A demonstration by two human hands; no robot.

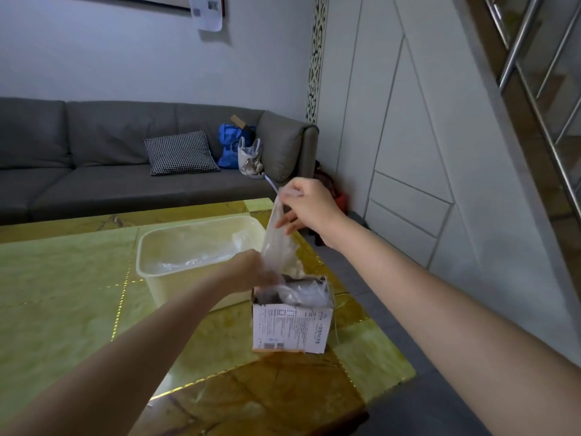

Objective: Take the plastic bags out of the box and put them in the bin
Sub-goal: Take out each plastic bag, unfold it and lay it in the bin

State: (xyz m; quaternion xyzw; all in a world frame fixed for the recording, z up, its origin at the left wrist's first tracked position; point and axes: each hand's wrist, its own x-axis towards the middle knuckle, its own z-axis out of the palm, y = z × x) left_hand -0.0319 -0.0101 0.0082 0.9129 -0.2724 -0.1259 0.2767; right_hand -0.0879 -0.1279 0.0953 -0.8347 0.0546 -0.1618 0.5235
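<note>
A green and gold counter point(63, 278) carries the things, and behind its far edge stands a grey sofa point(110, 171) with a checked cushion point(180, 152) and a blue bag point(231, 149). On the counter, toward the far right corner, stands a pale, open bin point(176, 287), and some clear plastic lies already inside it. Just beside the bin, at the right edge of the counter, stands a small white box point(294, 328) with printed text on its near side; its top is open and crumpled clear plastic fills it. One plastic bag point(276, 240) hangs stretched above the box, with its lower end near the box opening and its upper end raised. The right hand point(309, 206) is the upper grip: its thumb and fingers pinch the top end of this bag, above the box and above the right rim of the bin. The left hand point(251, 272) is the lower grip, at the far left edge of the box opening, touching the lower part of the bag; it is blurred, so I cannot tell whether its fingers close on the plastic.
</note>
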